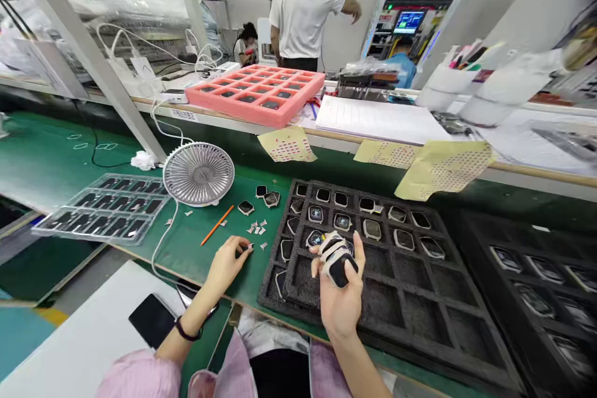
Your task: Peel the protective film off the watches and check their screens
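1. My right hand (342, 298) is grasping several watches (339, 270) above the foam tray (424, 320).
2. My left hand (228, 259) is touching a small piece (250, 247) on the surface (196, 233), grip unclear to me.
3. Beyond it, a fan (199, 173) is standing.

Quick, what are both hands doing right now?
Left hand: curled low over the green table; grip can't be told.
Right hand: closed around a few watches.
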Demonstrator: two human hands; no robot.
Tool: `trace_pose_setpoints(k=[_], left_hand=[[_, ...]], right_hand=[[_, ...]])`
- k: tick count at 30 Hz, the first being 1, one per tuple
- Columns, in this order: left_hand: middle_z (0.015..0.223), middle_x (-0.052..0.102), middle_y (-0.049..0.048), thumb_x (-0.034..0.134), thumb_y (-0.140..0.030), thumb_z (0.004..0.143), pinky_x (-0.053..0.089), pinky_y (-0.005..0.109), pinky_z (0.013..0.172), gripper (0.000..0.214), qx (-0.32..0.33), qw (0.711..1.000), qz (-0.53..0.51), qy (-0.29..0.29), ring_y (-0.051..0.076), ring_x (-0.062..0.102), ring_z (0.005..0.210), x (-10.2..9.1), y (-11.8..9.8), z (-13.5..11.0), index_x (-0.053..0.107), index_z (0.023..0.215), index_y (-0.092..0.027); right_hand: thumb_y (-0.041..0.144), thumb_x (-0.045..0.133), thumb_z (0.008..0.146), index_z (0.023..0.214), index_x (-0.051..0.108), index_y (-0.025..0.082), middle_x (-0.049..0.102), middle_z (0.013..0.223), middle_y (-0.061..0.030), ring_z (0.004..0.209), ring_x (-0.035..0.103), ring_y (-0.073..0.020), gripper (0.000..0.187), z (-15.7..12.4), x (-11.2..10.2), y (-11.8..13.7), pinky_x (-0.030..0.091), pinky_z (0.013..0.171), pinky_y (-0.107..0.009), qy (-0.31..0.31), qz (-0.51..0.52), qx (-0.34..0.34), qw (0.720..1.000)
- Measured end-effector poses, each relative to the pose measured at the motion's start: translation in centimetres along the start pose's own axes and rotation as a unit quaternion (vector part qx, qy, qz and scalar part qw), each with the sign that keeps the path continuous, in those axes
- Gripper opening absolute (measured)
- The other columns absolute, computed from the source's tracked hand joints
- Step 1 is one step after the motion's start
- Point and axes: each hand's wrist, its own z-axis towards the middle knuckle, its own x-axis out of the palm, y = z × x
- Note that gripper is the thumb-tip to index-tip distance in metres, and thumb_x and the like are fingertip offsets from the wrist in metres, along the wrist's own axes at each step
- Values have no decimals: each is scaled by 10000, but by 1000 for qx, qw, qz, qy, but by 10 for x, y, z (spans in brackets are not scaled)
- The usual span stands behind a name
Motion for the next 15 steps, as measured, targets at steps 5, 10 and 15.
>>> trace_pose_setpoints(k=[5, 10, 15], left_hand=[[669, 679, 33, 668, -364, 706, 469, 260, 545, 202, -51, 994, -93, 23, 172, 616, 606, 0, -21, 5, 652, 685, -164], [747, 681, 28, 726, -330, 727, 449, 192, 468, 261, 38, 954, -294, 45, 135, 607, 628, 4, -109, -11, 712, 939, -178], [755, 678, 46, 687, -235, 791, 473, 196, 529, 120, 161, 921, -352, 49, 116, 592, 640, 21, -171, -25, 769, 868, -194]], right_hand=[[318, 484, 869, 1382, 316, 342, 613, 985, -43, 803, 622, -198, 541, -3, -5, -1, 421, 538, -277, 22, -19, -21, 999], [355, 478, 852, 1437, 208, 332, 602, 1050, -56, 879, 623, -221, 644, -5, -10, -5, 494, 655, -353, 13, -87, -53, 995], [372, 513, 812, 1453, 176, 318, 488, 1309, -79, 1114, 553, -240, 726, -6, -18, -1, 471, 878, -406, -63, -151, -77, 984]])
